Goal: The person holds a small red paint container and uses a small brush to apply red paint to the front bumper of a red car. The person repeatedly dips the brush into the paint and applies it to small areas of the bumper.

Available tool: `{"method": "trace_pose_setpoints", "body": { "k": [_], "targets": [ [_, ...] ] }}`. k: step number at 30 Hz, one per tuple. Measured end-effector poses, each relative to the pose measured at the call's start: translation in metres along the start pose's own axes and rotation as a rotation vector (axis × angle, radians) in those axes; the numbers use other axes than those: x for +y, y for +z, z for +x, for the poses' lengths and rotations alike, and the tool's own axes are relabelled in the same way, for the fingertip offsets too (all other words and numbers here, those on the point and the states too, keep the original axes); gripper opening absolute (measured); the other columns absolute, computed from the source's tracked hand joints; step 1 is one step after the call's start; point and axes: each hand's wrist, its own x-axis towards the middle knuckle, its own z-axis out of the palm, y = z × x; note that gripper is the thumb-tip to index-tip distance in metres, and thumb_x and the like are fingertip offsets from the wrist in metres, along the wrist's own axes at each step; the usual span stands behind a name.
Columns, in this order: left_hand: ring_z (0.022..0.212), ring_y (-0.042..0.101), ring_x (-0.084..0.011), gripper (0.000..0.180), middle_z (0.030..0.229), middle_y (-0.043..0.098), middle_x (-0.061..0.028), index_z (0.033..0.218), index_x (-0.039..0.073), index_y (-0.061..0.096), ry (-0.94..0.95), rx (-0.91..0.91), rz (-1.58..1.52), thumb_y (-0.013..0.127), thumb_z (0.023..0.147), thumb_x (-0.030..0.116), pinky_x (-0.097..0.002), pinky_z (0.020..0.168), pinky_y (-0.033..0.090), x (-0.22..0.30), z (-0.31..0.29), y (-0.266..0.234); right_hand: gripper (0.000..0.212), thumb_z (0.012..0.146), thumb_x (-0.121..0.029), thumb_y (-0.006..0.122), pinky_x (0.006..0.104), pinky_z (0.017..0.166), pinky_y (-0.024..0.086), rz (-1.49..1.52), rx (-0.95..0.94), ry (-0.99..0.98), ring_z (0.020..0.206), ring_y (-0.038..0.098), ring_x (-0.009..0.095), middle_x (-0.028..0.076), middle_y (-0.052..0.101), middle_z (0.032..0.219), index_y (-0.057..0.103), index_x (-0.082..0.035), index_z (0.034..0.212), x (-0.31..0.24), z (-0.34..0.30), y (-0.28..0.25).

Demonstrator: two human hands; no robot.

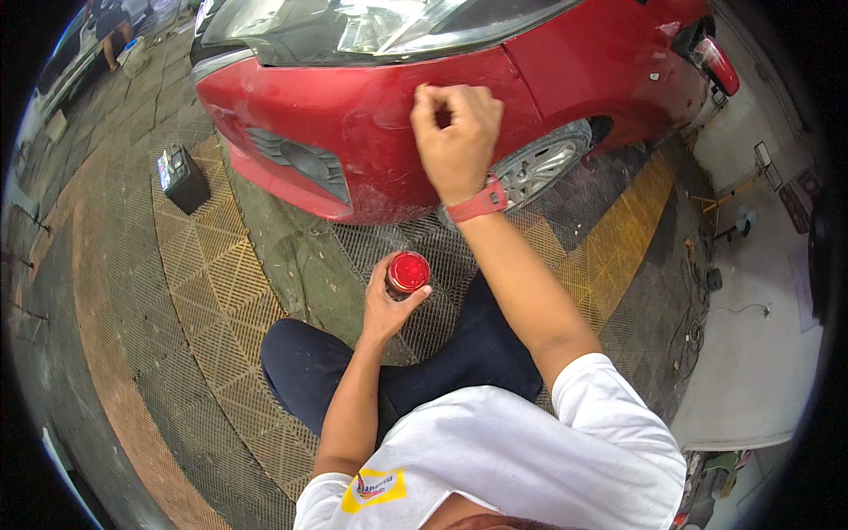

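My left hand (389,299) is wrapped round a small jar (408,272) with a round, bright red top and a darker side. It holds the jar upright above my lap, and I cannot tell whether the red is a lid or what is inside. Curled in a pinch, my right hand (458,132) is up at the front corner of a red car's bumper (380,110). Whatever is between those fingertips is hidden or too small to name. Dull, whitish smears mark the bumper near the hand. A red watch (478,202) is on my right wrist.
The headlight (353,31) is above the bumper, and the front wheel (543,163) is just right of my right wrist. A black car battery (183,179) stands on the grated floor tiles (208,265) to the left. Cables (689,322) lie along the right wall. Another person's leg (110,49) shows far left.
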Motion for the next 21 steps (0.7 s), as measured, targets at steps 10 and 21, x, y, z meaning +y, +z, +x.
{"method": "trace_pose_setpoints", "body": {
  "k": [10,21],
  "targets": [
    [0.141,0.074,-0.0325,0.09,0.151,0.074,-0.0193,0.16,0.002,0.065,-0.074,0.046,-0.171,0.106,0.085,0.027,-0.0459,0.122,0.058,0.003,-0.003,0.002,0.007,0.102,-0.018,0.088,0.0487,0.097,0.051,-0.162,0.162,0.194,0.099,0.072,0.028,0.002,0.081,0.096,0.083,-0.014,0.099,0.057,0.014,-0.034],
    [0.141,0.074,-0.0333,0.089,0.153,0.073,-0.0197,0.16,0.001,0.065,-0.07,0.025,-0.095,0.106,0.085,0.028,-0.0459,0.122,0.058,0.0,0.003,0.002,0.008,0.098,-0.011,0.089,0.0457,0.092,0.05,0.157,-0.225,0.079,0.094,0.07,0.028,0.002,0.078,0.094,0.082,-0.011,0.1,-0.024,-0.036,-0.039]
  ]
}}
